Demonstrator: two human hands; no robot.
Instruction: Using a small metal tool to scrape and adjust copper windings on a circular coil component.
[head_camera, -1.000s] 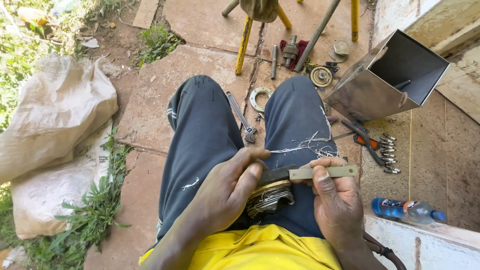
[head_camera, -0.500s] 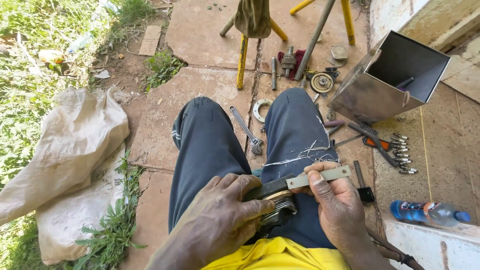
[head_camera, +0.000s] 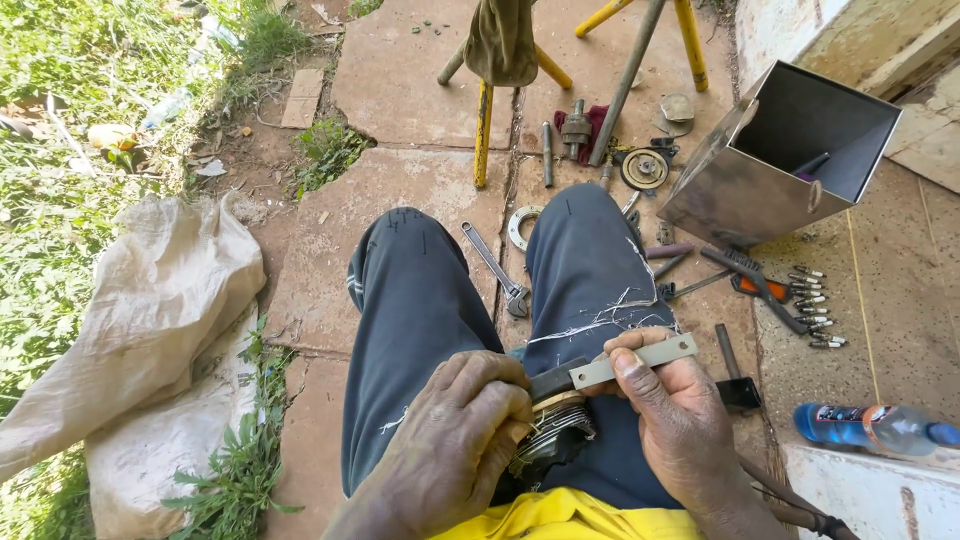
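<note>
Round part: a ribbed, dark metal disc assembly (head_camera: 555, 440) with a brass-coloured ring, resting on the lap.
Left hand (head_camera: 455, 450): fingers curled tight over the disc's left side.
Right hand (head_camera: 675, 420): closed around a flat grey metal strip (head_camera: 635, 360), which lies across the disc's top.
Beyond the disc: adjustable wrench (head_camera: 495, 270) on rough paving between the knees.
Right of the disc: shiny sheet-metal box (head_camera: 750, 190), open-topped; plastic bottle (head_camera: 870, 425).
</note>
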